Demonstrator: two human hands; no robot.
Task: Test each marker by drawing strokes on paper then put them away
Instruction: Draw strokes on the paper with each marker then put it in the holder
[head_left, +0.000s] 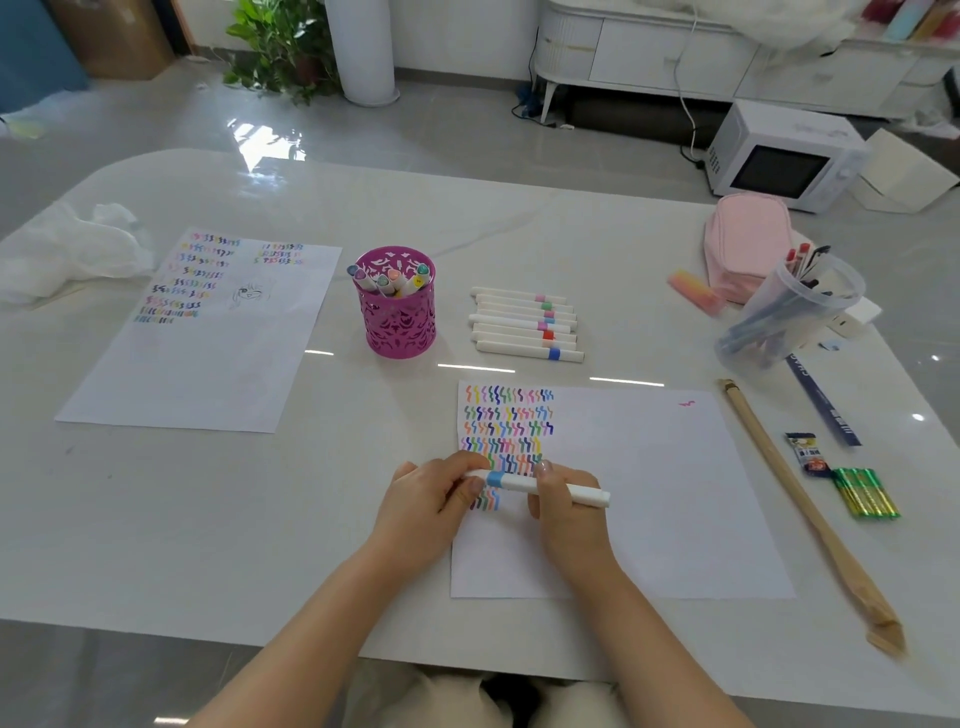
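Head cam: both hands, left hand (426, 499) and right hand (563, 512), pinch the white marker with the light-blue band (517, 483), held level just over the white paper sheet (649, 493) on the counter (260, 519). Looks like cap work to me — I'd pull straight along the barrel and keep the tip off the strokes.
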